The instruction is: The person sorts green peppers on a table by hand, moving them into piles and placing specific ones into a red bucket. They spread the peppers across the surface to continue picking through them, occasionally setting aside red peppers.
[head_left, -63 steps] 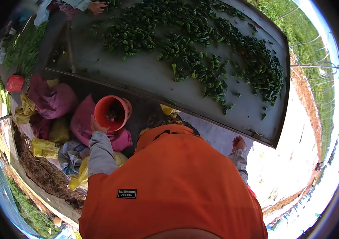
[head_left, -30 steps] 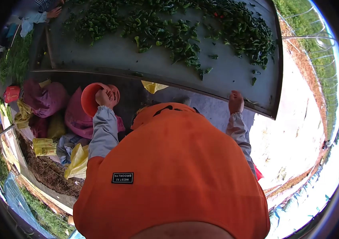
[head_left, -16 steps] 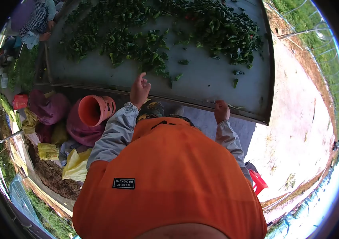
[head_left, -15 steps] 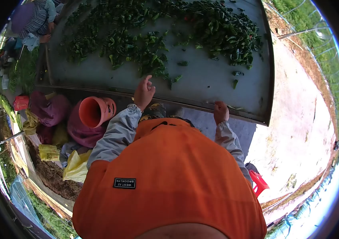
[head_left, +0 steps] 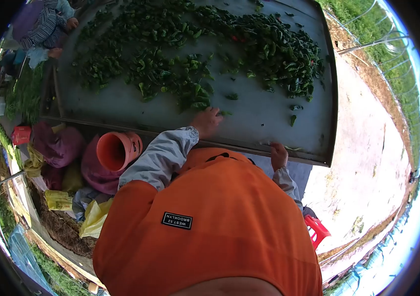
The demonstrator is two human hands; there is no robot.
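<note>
Clearly “WEST.52 BROOKLYN” label (head_left: 177, 220), peppers (head_left: 289, 59) beyond

A: Specify the upper garment.
B: Orange shirt (head_left: 229, 237), black print (head_left: 218, 157) at the far edge; black rectangular label (head_left: 177, 220), white-bordered, marked "WEST.52 BROOKLYN", left of centre.
A: Forearm covering?
B: Grey sleeves (head_left: 155, 158), wrinkled fabric, gathered cuff (head_left: 190, 133) at the left wrist.
</note>
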